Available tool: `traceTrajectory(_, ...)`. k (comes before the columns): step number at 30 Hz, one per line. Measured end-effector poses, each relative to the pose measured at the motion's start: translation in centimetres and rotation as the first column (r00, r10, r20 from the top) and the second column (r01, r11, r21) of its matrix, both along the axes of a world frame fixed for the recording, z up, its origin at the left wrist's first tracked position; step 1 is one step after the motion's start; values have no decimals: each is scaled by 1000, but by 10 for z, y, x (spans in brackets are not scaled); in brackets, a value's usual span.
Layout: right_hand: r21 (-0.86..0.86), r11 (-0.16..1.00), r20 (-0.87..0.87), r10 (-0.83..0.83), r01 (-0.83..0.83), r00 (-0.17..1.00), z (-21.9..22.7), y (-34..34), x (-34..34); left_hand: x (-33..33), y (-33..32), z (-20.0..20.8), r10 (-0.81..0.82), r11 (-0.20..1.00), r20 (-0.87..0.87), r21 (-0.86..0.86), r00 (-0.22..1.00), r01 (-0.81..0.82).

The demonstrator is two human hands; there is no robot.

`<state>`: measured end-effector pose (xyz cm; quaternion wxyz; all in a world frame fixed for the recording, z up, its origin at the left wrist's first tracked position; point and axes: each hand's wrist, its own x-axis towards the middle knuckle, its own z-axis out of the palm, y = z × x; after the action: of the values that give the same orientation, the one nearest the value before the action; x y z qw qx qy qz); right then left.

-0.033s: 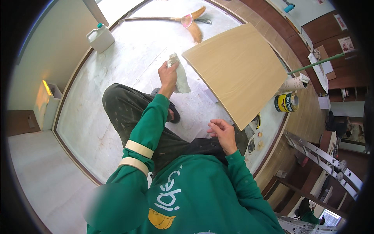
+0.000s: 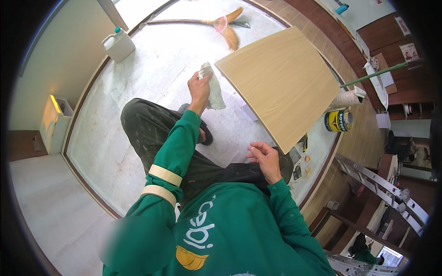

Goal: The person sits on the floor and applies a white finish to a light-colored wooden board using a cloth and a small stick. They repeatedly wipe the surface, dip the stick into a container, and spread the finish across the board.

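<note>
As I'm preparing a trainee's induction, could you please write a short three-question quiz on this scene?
1. What does the bare left hand hold?
2. True or false: the bare right hand grips the flat, pale wood-grain panel.
3. Which stands left of the left hand: A) white plastic teal-capped jug, or B) round yellow-and-black can?

Key: 1. A crumpled, thin, pale sheet, cloth or paper unclear. 2. False. 3. A.
</note>
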<state>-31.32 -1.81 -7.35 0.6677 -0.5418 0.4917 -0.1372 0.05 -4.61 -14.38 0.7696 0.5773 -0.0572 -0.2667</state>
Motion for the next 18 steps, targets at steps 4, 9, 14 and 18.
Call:
traceTrajectory(4, 18, 998, -35, -59, 59, 998, -4, -2, -21, 0, -14, -3, 11, 1000, -3, -1, 1000, -11)
traceTrajectory(9, 17, 996, -56, -81, 82, 995, -11, -6, -34, 0, -23, 2, 31, 999, 7, -26, 1000, -30)
traceTrajectory(14, 24, 997, -64, -67, 68, 996, -17, -7, -35, -10, -21, 3, 21, 1000, 72, 17, 997, -22)
traceTrajectory(18, 29, 998, -60, -50, 52, 997, -19, -7, -32, -29, -14, 5, 3, 1000, 105, 7, 994, -4)
